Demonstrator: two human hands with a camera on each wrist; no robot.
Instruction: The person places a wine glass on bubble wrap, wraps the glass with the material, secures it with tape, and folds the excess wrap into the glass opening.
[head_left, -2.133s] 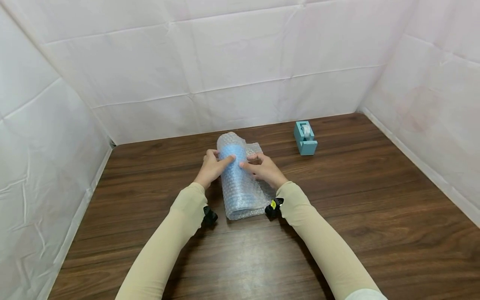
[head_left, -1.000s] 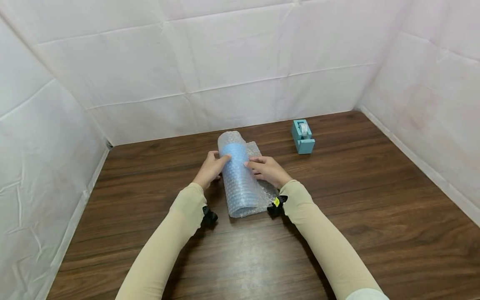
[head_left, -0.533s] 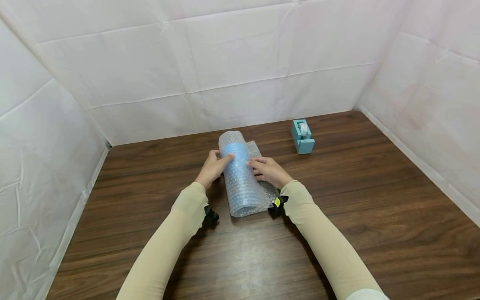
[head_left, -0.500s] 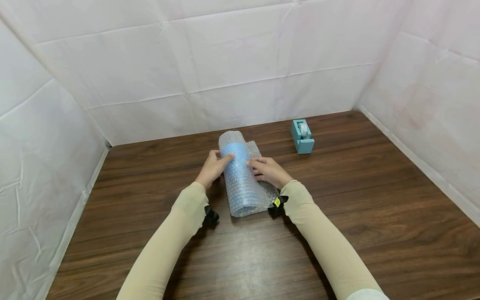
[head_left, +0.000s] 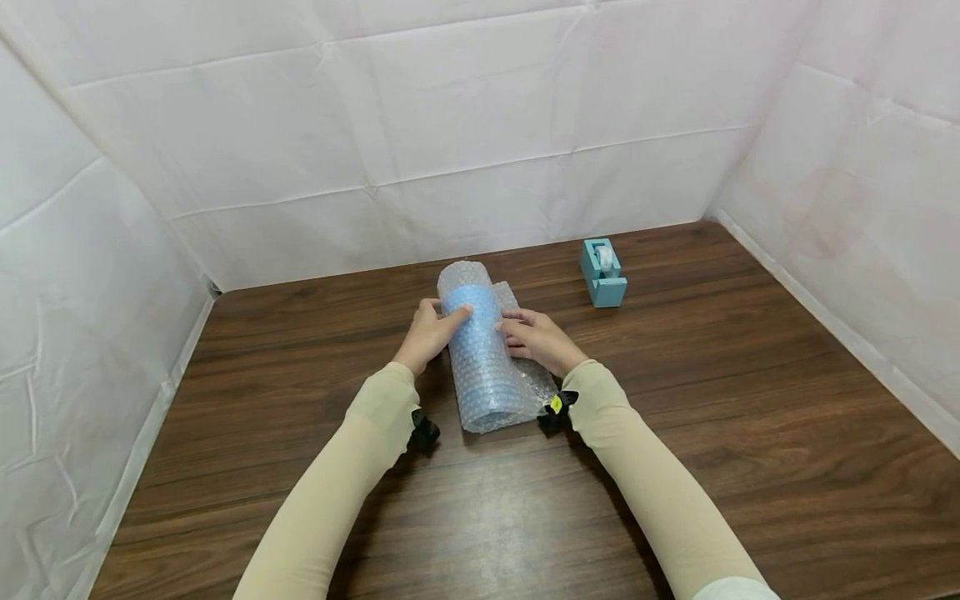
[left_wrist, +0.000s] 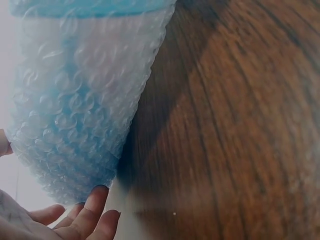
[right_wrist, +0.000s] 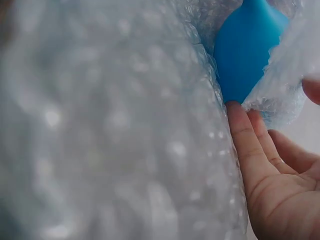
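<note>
A bubble wrap roll [head_left: 480, 367] lies on the table with a blue thing showing through it. A loose flap [head_left: 507, 296] of the wrap spreads out to its right. My left hand [head_left: 429, 335] holds the roll from the left, its thumb on top and its fingers low against the side. From the right, my right hand [head_left: 542, 342] holds it with the thumb against the wrap. Inside the wrap, the right wrist view shows a smooth blue object [right_wrist: 245, 52] with a rounded body and narrow neck; fingertips touch its tapered end. Its full shape is hidden.
A teal tape dispenser [head_left: 604, 273] with a roll of clear tape stands at the back right of the dark wooden table [head_left: 750, 375]. White sheeting [head_left: 450, 100] hangs behind the table and along both sides.
The bubble wrap roll has moved slightly to the right, onto its flap. My left thumb drew back, then came forward over the roll again. My right hand has shifted a little right.
</note>
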